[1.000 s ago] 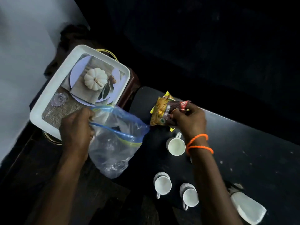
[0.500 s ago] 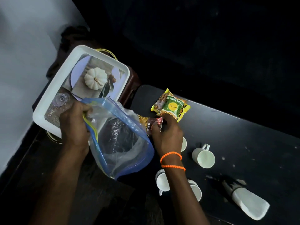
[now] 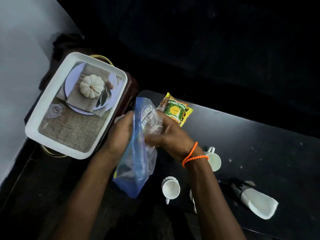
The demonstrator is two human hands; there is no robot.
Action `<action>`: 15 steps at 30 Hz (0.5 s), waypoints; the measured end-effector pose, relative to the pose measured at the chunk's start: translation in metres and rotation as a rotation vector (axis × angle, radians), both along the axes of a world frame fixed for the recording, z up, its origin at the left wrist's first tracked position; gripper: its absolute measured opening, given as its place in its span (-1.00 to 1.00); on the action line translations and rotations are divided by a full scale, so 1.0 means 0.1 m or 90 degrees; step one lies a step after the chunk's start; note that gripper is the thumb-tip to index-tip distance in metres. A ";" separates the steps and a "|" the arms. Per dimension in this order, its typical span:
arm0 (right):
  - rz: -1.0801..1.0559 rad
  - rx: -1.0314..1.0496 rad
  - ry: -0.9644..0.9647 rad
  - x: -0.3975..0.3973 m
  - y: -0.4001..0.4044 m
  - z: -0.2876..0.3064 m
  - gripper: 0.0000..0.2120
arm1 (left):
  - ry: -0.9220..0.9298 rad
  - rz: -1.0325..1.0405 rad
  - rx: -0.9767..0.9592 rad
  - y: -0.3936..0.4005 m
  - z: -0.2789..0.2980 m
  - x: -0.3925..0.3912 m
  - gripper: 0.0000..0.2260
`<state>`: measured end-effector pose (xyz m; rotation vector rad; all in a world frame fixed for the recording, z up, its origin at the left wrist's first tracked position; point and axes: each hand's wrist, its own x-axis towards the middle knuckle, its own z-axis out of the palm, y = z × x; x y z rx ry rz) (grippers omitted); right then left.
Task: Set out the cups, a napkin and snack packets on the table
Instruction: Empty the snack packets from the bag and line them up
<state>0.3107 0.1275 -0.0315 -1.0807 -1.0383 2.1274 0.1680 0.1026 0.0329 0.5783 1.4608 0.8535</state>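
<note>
Both hands are busy with the plastic bag (image 3: 138, 153), which hangs upright over the near edge of the desk (image 3: 251, 135). The left hand (image 3: 121, 134) has its fingers clamped on the bag's left side, near the blue top strip, and the right hand (image 3: 166, 134) has its fingers closed on the clear front of the bag from the other side. The task's things lie mostly on the desk already: a yellow and green snack packet (image 3: 176, 110) lies flat just behind the right hand, two white cups (image 3: 170, 188) (image 3: 213, 161) stand open side up near the right forearm, and the folded napkin (image 3: 258, 203) lies well to the right. A third cup seems to hide behind the forearm – only a white edge shows. The white tray (image 3: 34, 125) stands on the left with nothing loose in it that I can see. I judge that the step in hand is checking or emptying the bag – something dark sits low inside it, but I cannot tell what it is. The next move probably needs one hand to hold the mouth open while the other reaches inside, or both to fold the bag away.
</note>
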 end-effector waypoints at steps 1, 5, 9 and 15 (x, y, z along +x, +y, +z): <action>-0.029 0.023 -0.050 0.05 0.04 0.02 -0.52 | 0.000 0.005 0.019 0.00 -0.03 -0.02 -0.61; -0.312 -0.038 -0.085 0.20 0.19 0.06 -0.67 | 0.241 0.087 0.100 -0.03 -0.21 -0.15 -0.67; -0.395 -0.154 0.209 0.30 0.26 0.14 -0.71 | -0.027 0.083 0.017 0.06 -0.27 -0.08 -0.20; -0.204 0.106 -0.380 0.27 0.10 -0.03 -0.93 | -0.019 -0.085 0.069 0.23 -0.41 0.48 -0.50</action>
